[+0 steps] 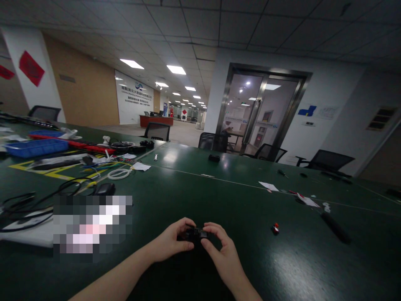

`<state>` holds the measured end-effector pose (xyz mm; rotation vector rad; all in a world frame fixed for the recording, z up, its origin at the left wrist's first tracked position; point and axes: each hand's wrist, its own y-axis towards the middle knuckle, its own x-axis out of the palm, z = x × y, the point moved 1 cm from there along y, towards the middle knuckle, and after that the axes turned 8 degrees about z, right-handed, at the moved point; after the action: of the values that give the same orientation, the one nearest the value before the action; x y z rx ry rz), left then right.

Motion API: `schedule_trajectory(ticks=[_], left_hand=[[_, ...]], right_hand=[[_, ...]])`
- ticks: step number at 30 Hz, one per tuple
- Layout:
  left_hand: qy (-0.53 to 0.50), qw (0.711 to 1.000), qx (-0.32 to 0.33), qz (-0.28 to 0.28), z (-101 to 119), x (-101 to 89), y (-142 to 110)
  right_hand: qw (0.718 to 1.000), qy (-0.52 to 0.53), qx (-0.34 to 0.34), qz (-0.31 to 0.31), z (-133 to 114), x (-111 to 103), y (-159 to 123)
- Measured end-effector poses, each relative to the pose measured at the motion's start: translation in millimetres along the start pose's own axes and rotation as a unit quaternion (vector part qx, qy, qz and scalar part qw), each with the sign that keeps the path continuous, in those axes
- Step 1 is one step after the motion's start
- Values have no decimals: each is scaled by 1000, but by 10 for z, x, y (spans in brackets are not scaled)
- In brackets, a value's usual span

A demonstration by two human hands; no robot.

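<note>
Between my two hands is a small black device point(197, 234), its exact kind too dark and small to make out. My left hand point(172, 241) grips its left end, thumb below and fingers curled over the top. At the right end, my right hand point(221, 246) pinches it between thumb and fingers. The device is held close above the dark green table point(163, 276); whether it touches the surface I cannot tell. Parts of it are hidden behind my fingers.
A small red and white item point(275, 228) lies to the right, with a long black object point(336, 228) beyond it. Farther off sits a black block point(214, 158). Tangled cables, a black mouse-like object point(105, 189) and a blue tray point(36, 147) crowd the left side.
</note>
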<state>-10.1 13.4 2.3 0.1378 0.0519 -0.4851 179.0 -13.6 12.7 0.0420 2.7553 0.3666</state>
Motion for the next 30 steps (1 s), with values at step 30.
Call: schedule_trajectory(ticks=[30], left_hand=[[9, 1000, -13, 3, -62, -51, -22]], right_hand=[[966, 52, -76, 240, 87, -317, 99]])
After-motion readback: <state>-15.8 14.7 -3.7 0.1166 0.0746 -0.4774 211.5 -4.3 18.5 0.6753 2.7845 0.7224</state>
